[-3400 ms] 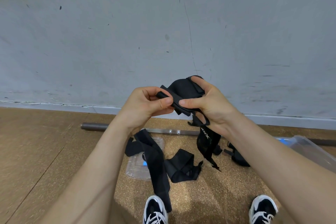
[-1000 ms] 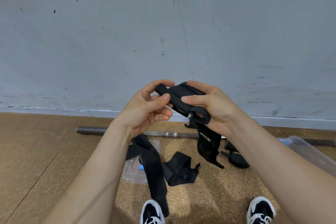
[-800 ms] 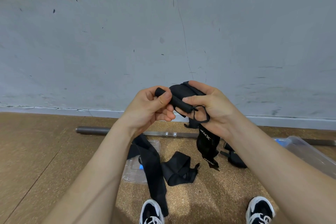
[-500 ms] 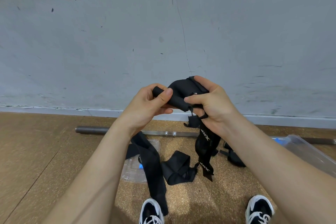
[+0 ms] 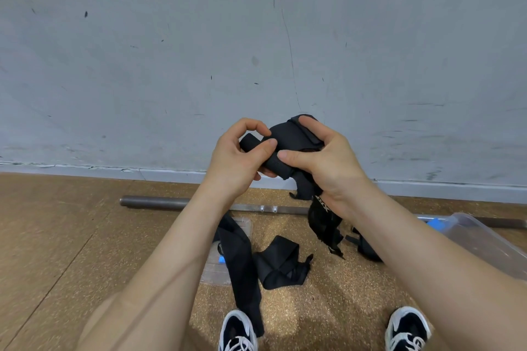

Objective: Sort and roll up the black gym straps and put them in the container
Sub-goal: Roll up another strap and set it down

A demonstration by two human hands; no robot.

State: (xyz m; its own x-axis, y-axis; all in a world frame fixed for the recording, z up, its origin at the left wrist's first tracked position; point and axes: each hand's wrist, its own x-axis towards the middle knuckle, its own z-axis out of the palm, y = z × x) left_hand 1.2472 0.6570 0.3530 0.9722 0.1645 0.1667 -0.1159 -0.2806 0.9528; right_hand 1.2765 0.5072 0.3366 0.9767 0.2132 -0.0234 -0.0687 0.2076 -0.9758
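Two hands work one black strap (image 5: pixel 288 142) in mid-air in front of the wall. The left hand (image 5: pixel 239 162) pinches the rolled end between thumb and forefinger. The right hand (image 5: pixel 325 168) curls round the wider padded part, its thumb pressing on the roll. The unrolled tail (image 5: pixel 323 225) hangs from under the right palm toward 6 o'clock, clear of the floor.

The likeliest slip is the roll springing open. Its core is small, and lifting either thumb for a fresh grip could let the webbing uncoil. The dangling tail may also feed in twisted and skew the roll into a cone. The padded section looks bulkier than the webbing (how stiff it is I cannot tell) and may resist winding.

The clear container (image 5: pixel 482 239) sits on the floor at about 4 o'clock from the hands, partly hidden by the right forearm. Carrying the roll there in one hand could loosen it.

Below, at 6 o'clock, a long strap (image 5: pixel 242 262) lies across a flat clear lid (image 5: pixel 212 273), with a crumpled strap (image 5: pixel 281 265) just beside it. The long one ends near the left shoe (image 5: pixel 238 332), so a shifted foot might drag or tangle it.
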